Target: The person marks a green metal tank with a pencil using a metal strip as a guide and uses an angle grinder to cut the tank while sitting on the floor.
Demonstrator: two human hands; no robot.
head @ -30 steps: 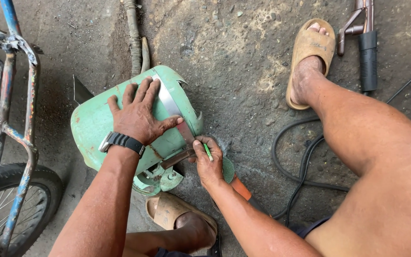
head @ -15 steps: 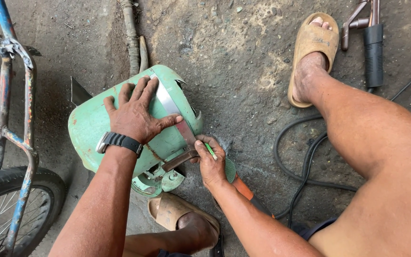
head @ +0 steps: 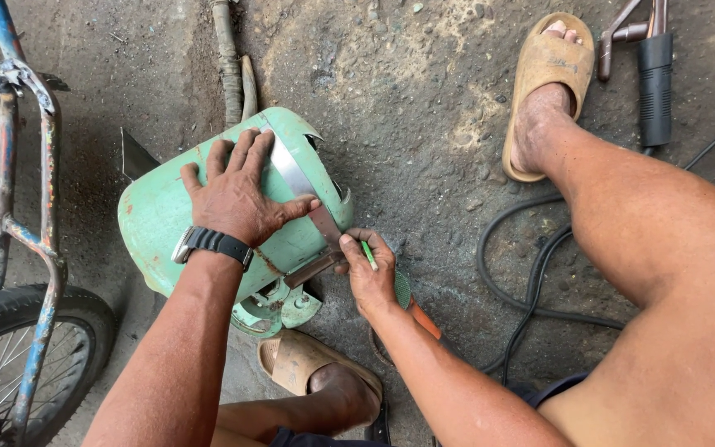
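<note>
Both hands work at frame centre: the left hand (head: 237,194) lies spread flat on a green metal cylinder (head: 167,223) lying on the concrete floor (head: 424,99), thumb pressing a thin metal strip (head: 295,178) across its curve. The right hand (head: 370,277) pinches a green marker (head: 368,254) at the strip's lower end. The cylinder looks heavy, rigid and prone to rolling, best steadied on its broad side; the strip seems springy.

Chipped matt green paint on the metal cylinder (head: 167,223), bright bare-metal strip (head: 291,174), rough gritty concrete floor (head: 424,99).
</note>
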